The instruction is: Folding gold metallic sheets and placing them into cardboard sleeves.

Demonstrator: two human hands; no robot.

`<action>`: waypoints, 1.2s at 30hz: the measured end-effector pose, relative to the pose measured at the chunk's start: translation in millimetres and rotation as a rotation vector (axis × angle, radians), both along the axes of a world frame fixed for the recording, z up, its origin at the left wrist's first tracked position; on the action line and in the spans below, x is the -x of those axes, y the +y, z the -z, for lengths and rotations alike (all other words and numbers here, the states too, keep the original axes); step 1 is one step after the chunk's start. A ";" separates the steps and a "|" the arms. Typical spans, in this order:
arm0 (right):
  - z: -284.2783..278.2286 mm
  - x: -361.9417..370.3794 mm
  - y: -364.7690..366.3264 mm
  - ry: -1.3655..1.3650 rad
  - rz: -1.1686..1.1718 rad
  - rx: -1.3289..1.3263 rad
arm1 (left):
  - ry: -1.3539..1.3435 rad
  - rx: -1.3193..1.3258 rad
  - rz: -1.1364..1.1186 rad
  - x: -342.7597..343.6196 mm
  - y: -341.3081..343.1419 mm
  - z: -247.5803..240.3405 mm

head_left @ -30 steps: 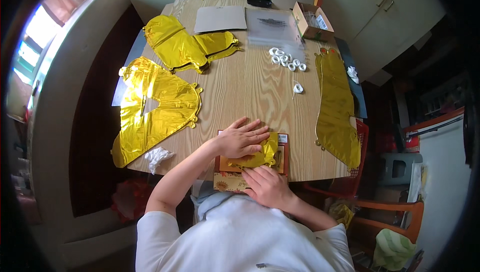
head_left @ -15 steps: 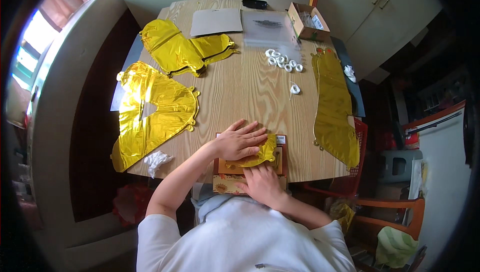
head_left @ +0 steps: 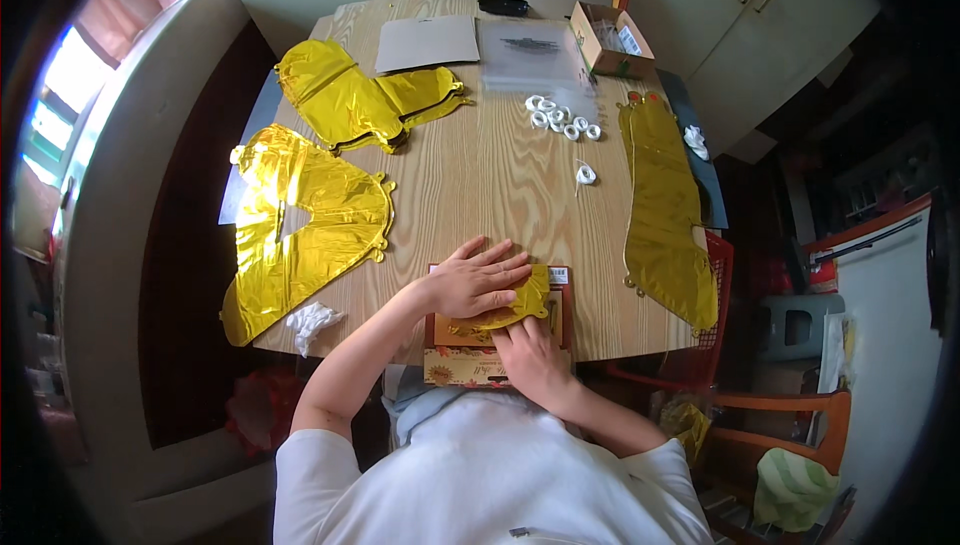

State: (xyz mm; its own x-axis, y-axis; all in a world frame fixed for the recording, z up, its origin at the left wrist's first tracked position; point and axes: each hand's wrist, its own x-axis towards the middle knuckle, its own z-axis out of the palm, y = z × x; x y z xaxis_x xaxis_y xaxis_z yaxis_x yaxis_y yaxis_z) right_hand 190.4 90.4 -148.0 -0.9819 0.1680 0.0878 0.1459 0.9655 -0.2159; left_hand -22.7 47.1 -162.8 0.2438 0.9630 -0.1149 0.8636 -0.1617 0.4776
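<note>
A folded piece of gold foil balloon (head_left: 533,295) lies on a flat, red-edged printed package (head_left: 440,333) at the table's near edge. My left hand (head_left: 472,283) rests flat on the foil, palm down with fingers spread toward the right. At the foil's near edge is my right hand (head_left: 535,353); its fingers reach forward with the tips against or just under the foil, partly hidden. The package's cream printed flap (head_left: 465,367) hangs toward me below the hands.
Flat gold foil balloons lie on the left (head_left: 335,210), far left (head_left: 325,95) and right (head_left: 665,215). White ribbon rolls (head_left: 555,117) sit mid-right near clear plastic sleeves (head_left: 530,55). A cardboard box (head_left: 615,42), grey sheet (head_left: 428,43) and crumpled white tissue (head_left: 315,325) are also on the table.
My right hand has shifted slightly right, its thumb drawn in from the flap toward the foil's edge. More of the printed flap shows. My left hand stays on the foil.
</note>
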 end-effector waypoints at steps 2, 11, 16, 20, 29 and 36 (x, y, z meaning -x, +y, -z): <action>3.9 3.1 1.9 0.102 -0.025 -0.044 | -0.014 0.004 -0.002 1.0 0.3 -0.9; 9.5 5.4 0.9 -0.056 0.015 0.090 | 0.001 0.041 0.027 2.4 1.7 -1.7; 11.0 15.4 5.4 0.111 -0.011 0.065 | -0.022 0.027 0.005 1.1 1.2 -1.4; 13.3 18.7 6.5 0.012 0.007 0.149 | -0.037 0.002 -0.006 1.5 0.7 0.3; 21.2 22.1 10.3 0.171 -0.003 0.067 | -0.042 0.046 0.011 2.8 1.2 -4.0; 22.3 21.0 9.4 0.073 0.019 0.074 | -0.070 0.031 0.007 3.5 1.5 -3.4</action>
State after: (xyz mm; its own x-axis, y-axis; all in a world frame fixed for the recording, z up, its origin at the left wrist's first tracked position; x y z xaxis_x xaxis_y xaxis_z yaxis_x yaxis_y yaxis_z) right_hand 169.4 99.8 -170.4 -0.9699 0.1951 0.1456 0.1452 0.9436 -0.2975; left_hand -26.2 48.6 -159.5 0.2587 0.9575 -0.1274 0.8270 -0.1515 0.5414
